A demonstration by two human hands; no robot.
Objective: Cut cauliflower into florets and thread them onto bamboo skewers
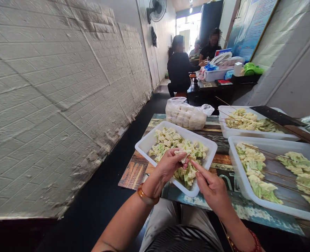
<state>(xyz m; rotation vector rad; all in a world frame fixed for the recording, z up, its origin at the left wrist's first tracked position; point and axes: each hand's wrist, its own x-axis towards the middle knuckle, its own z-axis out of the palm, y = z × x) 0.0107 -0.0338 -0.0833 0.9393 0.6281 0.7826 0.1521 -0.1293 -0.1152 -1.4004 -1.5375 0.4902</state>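
My left hand (170,162) is closed around a pale cauliflower floret (181,154), above the near white tub (146,140) of loose cauliflower pieces (167,136). Just right of it, my right hand (211,185) grips a thin wooden skewer (223,227), whose rear length shows below the palm beside my wrist. The index finger points at the floret, and the fingertips of both hands are close together. Whether the skewer's tip is inside the floret I cannot make out.
To the right, a white tub (233,168) holds skewered cauliflower (259,185). Behind it, another tub (224,131) has more skewers, with a dark cleaver (278,115) across its rim. A bag of round white items (186,117) lies at the table's far edge. People sit farther back.
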